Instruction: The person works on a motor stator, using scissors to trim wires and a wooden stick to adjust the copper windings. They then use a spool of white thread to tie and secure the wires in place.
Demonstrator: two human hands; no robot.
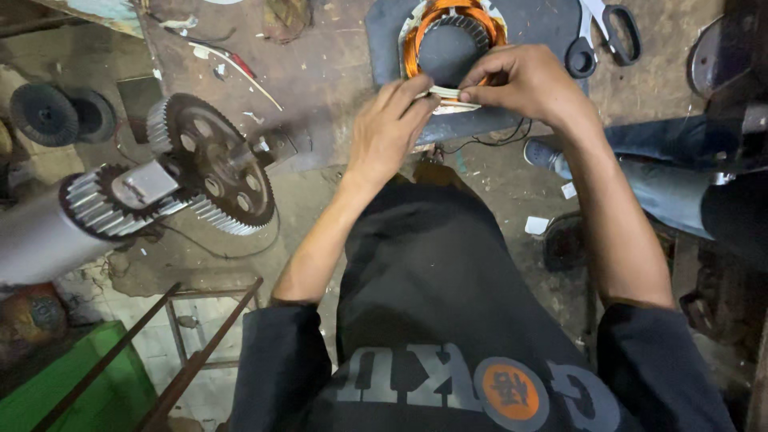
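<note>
Both hands work at the near rim of a motor stator (453, 40), a round steel ring wound with copper-coloured coils, which lies flat on a dark mat (520, 24) near the near edge of the workbench (336, 64). The left hand (390, 128) pinches a pale strip of insulating material (448, 94) between thumb and forefinger; the right hand (524, 80) curls over the rim, its fingers pressed together on the same strip. To do this well, the strip probably wants even tension from both sides, pressed flat against the windings without scraping the wire's coating. Scissors (612, 32) lie on the mat toward its right edge. A large toothed gear (210, 164) on a shaft stands well apart to the left.
</note>
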